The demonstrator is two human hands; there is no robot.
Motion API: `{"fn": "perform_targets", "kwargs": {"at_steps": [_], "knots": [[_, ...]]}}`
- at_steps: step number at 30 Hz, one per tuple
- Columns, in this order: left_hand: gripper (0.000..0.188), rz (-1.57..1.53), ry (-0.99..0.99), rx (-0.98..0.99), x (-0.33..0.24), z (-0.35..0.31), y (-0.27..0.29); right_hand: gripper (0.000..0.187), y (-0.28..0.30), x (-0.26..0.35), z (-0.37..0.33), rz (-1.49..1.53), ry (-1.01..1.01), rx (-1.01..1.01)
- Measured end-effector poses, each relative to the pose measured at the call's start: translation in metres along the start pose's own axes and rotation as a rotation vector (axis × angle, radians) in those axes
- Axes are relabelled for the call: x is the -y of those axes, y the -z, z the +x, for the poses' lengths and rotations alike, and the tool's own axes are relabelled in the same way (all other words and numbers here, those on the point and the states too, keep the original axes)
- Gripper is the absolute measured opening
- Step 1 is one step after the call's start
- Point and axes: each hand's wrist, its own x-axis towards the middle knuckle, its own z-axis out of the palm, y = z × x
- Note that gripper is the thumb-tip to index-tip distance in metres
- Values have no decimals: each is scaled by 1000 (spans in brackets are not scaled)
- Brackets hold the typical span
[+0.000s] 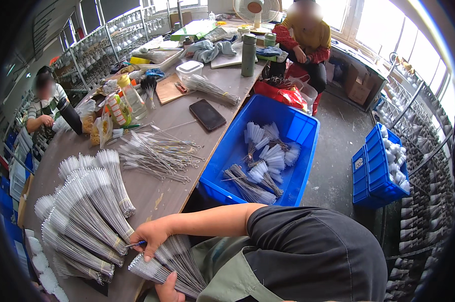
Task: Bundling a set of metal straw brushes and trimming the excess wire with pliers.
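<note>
My left hand (168, 289) is closed on a bundle of wire brushes (159, 269) with white bristles and thin metal stems, low at the table's near edge. My right hand (153, 236) reaches over it, its fingers closed on a small dark-blue tool (137, 244) whose kind I cannot make out. The tool points at the stem ends of a fanned stack of brush bundles (81, 211), banded with yellowish ties, on the left. More brushes (179, 251) lie against my apron, beneath my right forearm. Loose looped brushes (159, 151) are spread farther up the table.
A blue crate (308, 151) holding brush bundles stands right of the table (174, 113). On the tabletop are a phone (207, 115), a green flask (248, 55) and bottles. One person (308, 38) sits at the far end, another (46, 103) at left. Stacked blue crates (371, 176) stand at right.
</note>
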Motion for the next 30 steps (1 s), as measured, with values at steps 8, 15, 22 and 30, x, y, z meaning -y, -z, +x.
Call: {"fn": "perform_targets", "kwargs": {"at_steps": [8, 15, 22, 30], "knots": [[12, 101, 121, -1, -3, 3, 12, 41, 1, 4, -2, -22, 12, -6], [65, -109, -119, 338, -16, -20, -17, 40, 0, 5, 0, -65, 18, -10], [42, 22, 67, 146, -33, -33, -21, 40, 0, 7, -2, -35, 31, -9], [44, -7, 35, 175, -22, -13, -15, 40, 7, 9, -6, -83, 15, -27]]}}
